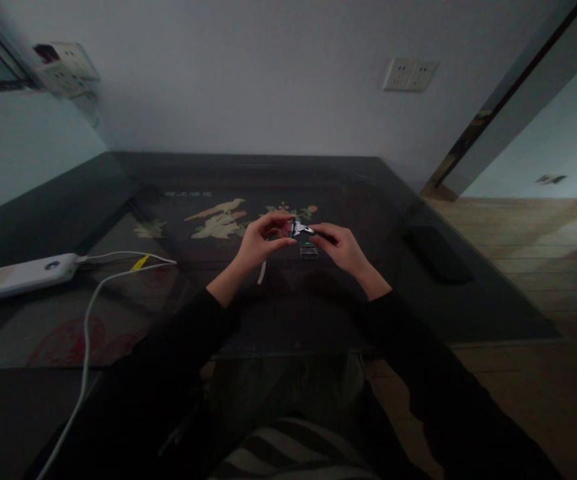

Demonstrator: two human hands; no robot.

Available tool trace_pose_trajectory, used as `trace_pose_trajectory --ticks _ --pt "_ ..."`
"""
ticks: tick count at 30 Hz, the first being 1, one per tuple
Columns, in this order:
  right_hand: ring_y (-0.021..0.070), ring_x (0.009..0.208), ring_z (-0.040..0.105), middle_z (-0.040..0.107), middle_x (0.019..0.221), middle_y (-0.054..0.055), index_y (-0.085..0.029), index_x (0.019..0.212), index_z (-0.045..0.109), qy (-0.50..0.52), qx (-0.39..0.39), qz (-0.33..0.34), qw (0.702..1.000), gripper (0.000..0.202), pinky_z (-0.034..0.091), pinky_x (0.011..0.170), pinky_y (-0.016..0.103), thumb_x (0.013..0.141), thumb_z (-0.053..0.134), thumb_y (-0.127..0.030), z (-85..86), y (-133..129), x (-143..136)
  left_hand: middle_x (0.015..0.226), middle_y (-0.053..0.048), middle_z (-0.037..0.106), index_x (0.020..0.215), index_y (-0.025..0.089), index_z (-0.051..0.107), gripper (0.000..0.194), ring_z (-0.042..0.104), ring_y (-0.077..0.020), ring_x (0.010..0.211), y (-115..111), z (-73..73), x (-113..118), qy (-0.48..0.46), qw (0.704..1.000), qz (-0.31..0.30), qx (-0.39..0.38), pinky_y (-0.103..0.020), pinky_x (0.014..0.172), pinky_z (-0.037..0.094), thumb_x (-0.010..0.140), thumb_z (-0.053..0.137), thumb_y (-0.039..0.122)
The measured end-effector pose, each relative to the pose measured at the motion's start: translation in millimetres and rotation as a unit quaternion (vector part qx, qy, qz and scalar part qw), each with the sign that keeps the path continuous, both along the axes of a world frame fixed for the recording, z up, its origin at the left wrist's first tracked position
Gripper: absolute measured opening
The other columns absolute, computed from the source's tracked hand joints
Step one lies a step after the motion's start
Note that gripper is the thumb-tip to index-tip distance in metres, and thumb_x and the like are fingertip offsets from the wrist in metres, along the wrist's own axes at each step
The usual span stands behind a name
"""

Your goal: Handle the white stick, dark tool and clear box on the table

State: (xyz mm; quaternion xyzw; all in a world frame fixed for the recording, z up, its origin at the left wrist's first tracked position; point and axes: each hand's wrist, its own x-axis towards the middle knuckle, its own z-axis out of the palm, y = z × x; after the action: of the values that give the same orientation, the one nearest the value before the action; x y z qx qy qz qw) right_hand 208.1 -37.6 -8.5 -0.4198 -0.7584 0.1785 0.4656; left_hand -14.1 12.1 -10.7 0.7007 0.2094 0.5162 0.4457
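Over the middle of the dark table, both my hands meet at a small razor (303,229) with a silver neck. My left hand (263,240) is closed, thumb and fingers pinching around the dark head end. The handle end lies in my right hand (341,247), whose fingers are closed on it and hide most of it. Just below the razor, a small clear and dark plastic case (309,251) rests on the table; its contents are too small to tell. A thin pale strip (262,272) lies under my left wrist.
The dark glass-topped table (298,313) bears a bird-and-flower picture (218,220). To the left lies a white power bank (23,277) with a white cable (87,333) running to the front edge. A dark flat phone-like object (438,255) is at right. Wall sockets (410,74) are behind.
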Motion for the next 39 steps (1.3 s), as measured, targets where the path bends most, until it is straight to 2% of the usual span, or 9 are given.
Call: trace_pose_trajectory --ticks 18,28,39 --pt "0.0258 0.104 0.073 0.079 0.113 0.008 -0.024 0.111 0.078 -0.006 0.004 0.011 1.000 0.028 0.056 0.095 0.044 0.096 0.064 -0.043 2.5 -1.5 -0.2 0.090 -0.003 0.070 0.101 0.019 0.073 0.045 0.066 -0.0158 0.085 -1.6 1.4 0.8 0.004 1.000 0.005 -0.009 -0.029 0.076 0.053 0.063 0.091 0.033" --pt "0.0253 0.103 0.073 0.079 0.113 0.008 -0.024 0.111 0.078 -0.011 0.002 0.008 1.000 0.029 0.056 0.095 0.043 0.095 0.065 -0.045 3.6 -2.5 -0.5 0.090 -0.003 0.070 0.103 0.018 0.071 0.042 0.065 -0.0158 0.085 -1.1 0.3 0.2 0.017 1.000 0.004 0.001 -0.030 0.077 0.054 0.067 0.088 0.029" --pt "0.0242 0.101 0.073 0.079 0.111 0.007 -0.024 0.111 0.078 -0.013 0.006 0.017 1.000 0.027 0.055 0.093 0.041 0.096 0.064 -0.042 3.2 -2.1 -0.6 0.088 -0.003 0.071 0.102 0.018 0.073 0.045 0.066 -0.0151 0.083 -2.7 1.7 0.7 0.007 1.000 0.008 -0.008 -0.028 0.075 0.053 0.063 0.092 0.030"
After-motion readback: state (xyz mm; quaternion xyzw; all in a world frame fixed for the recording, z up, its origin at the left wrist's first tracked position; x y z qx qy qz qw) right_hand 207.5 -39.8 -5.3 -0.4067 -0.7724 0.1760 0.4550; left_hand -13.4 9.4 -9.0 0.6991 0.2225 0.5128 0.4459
